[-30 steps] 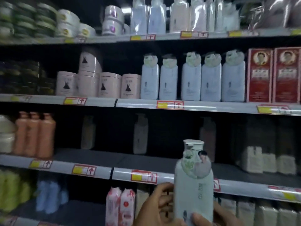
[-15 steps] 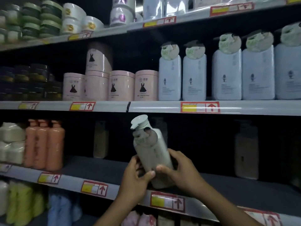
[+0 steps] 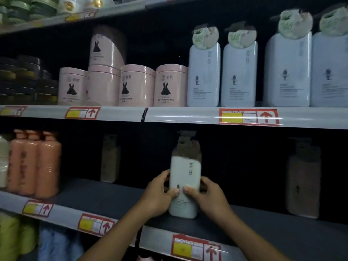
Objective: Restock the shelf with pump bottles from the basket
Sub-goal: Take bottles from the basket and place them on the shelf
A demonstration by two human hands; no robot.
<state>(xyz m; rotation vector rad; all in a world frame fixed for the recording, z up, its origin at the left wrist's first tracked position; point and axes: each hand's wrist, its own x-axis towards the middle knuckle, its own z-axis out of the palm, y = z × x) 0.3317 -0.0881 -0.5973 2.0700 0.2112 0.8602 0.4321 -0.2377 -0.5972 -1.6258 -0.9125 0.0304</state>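
The dark shelf (image 3: 105, 196) is mostly bare along its front half. Three orange pump bottles (image 3: 35, 162) stand bunched at its left end, and three dim bottles sit well apart along the back edge: one left of centre (image 3: 110, 159), one directly behind the hands, and one near the right end (image 3: 303, 178). So I judge the restocking to be partly done at best, with plenty of room left to fill. The basket is out of sight, so I cannot tell how many bottles remain in it.

The white pump bottle (image 3: 184, 185) stands upright near the middle of the shelf, set back from the front edge, its base on or just about on the board. Its pump head and neck tag are lost in shadow under the shelf above.

The left hand (image 3: 158, 196) wraps the bottle's left side, fingers curled behind it and thumb pressed across the front. The right hand (image 3: 209, 196) mirrors it on the right side, its thumb (image 3: 190, 190) on the label. Both are grasping it; letting go is not yet done.
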